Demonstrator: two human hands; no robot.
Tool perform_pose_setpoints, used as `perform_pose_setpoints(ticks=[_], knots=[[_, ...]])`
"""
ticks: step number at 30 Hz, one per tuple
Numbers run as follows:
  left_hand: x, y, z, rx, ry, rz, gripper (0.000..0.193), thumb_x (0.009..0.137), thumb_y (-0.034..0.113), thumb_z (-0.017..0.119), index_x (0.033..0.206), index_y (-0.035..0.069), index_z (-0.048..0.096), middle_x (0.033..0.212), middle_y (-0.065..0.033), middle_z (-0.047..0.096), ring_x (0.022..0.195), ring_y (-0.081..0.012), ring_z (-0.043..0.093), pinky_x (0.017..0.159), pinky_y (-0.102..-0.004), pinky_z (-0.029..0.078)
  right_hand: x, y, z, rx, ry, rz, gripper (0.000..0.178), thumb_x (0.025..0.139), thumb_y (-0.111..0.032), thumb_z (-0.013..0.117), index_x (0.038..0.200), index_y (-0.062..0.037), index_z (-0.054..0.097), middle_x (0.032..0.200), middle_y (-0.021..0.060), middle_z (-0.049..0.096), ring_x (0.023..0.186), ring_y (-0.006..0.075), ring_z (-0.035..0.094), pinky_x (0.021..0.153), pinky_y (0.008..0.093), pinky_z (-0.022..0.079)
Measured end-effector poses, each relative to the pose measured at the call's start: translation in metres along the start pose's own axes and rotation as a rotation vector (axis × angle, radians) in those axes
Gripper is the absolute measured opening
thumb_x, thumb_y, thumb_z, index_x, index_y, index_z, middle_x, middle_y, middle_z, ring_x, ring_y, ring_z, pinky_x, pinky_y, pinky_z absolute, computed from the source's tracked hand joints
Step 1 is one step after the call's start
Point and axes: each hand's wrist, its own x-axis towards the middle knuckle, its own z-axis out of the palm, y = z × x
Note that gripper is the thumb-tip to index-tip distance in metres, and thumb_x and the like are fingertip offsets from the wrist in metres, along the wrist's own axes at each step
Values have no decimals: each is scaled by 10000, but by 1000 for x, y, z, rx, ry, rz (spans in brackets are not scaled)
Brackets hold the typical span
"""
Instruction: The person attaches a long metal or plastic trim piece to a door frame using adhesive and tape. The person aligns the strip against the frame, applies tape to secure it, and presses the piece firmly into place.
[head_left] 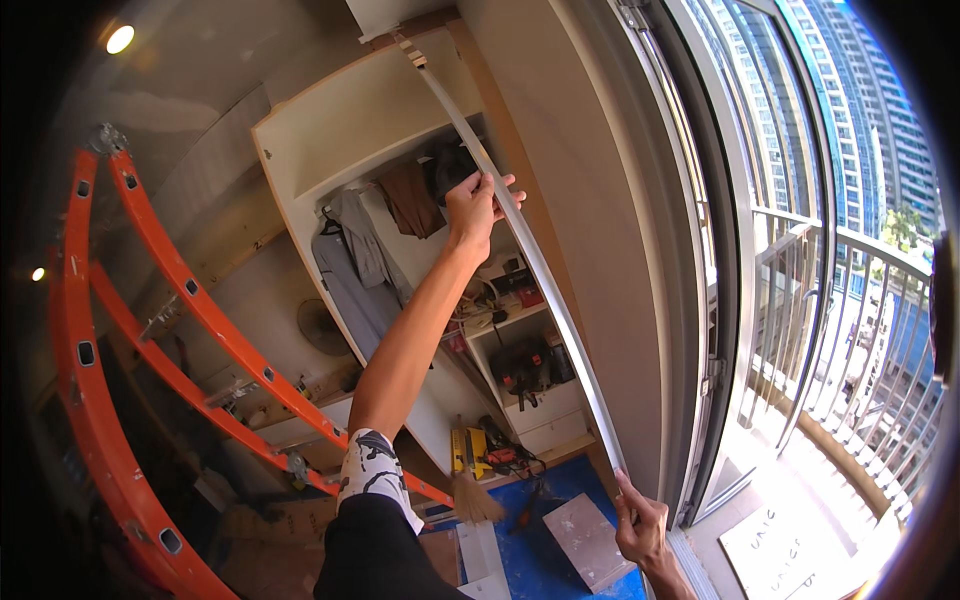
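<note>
A tall beige wall panel (pixel 610 200) rises at your right, beside a grey-framed glass sliding door (pixel 738 230); beyond it a balcony with a pale metal railing (pixel 880 252) fades toward the dark rim of the view. A white, doorless wardrobe (pixel 350 120) leans across the centre, its lower part hidden behind your left arm. An orange ladder (pixel 95 420) crosses your left side, its feet cut off or lost in shadow.

Between wardrobe and panel, a long, narrow, silvery-white strip (pixel 577 350) slants down from upper left to lower right, held in both your hands; what its upper tip meets near the ceiling is hard to make out. Below lies a blue floor sheet (pixel 530 570), partly covered by a flat, pinkish-brown rectangular board (pixel 592 543). Grey long garments (pixel 350 270) hang in the wardrobe, and darker cloth is partly masked by your hand.

Your left hand (pixel 470 215) grasps the strip's upper half, fingers partly hidden behind it; your right hand (pixel 643 530) grips the lower end, which its fingers cover. A straw-coloured broom head (pixel 475 500) stands near your left sleeve. Dark tools (pixel 530 375) on the wardrobe shelf blur together, too small to tell apart.
</note>
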Motion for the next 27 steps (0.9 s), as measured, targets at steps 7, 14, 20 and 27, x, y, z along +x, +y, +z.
perform_pose_setpoints(ticks=[7, 14, 20, 27], knots=[[-17, -10, 28, 56, -1, -38, 331, 1033, 157, 373, 1203, -92, 511, 1124, -179, 638, 866, -249, 694, 763, -337, 584, -12, 43, -9, 48, 39, -64, 454, 820, 50, 572, 1262, -53, 598, 617, 181, 582, 471, 272, 568, 488, 293, 435], [-39, 4, 49, 104, -5, -5, 316, 1034, 154, 370, 1175, -77, 533, 1095, -174, 647, 869, -240, 691, 757, -336, 581, -24, 68, -19, 146, 90, -187, 454, 849, 29, 567, 1290, -78, 579, 602, 193, 543, 476, 294, 532, 484, 319, 406], [-110, 20, 73, 56, -64, -29, 334, 1030, 194, 407, 1204, -69, 517, 1131, -181, 634, 880, -251, 690, 783, -354, 586, -100, 76, -53, 109, -7, -64, 368, 892, 1, 555, 1244, -87, 618, 575, 126, 490, 431, 194, 459, 429, 339, 369], [-48, -14, 38, 149, 42, -107, 333, 1035, 157, 364, 1211, -89, 502, 1135, -186, 639, 895, -250, 686, 765, -341, 579, -40, 66, -13, 132, 44, -86, 416, 879, -15, 570, 1283, -111, 591, 558, 162, 509, 426, 237, 489, 438, 342, 380]])
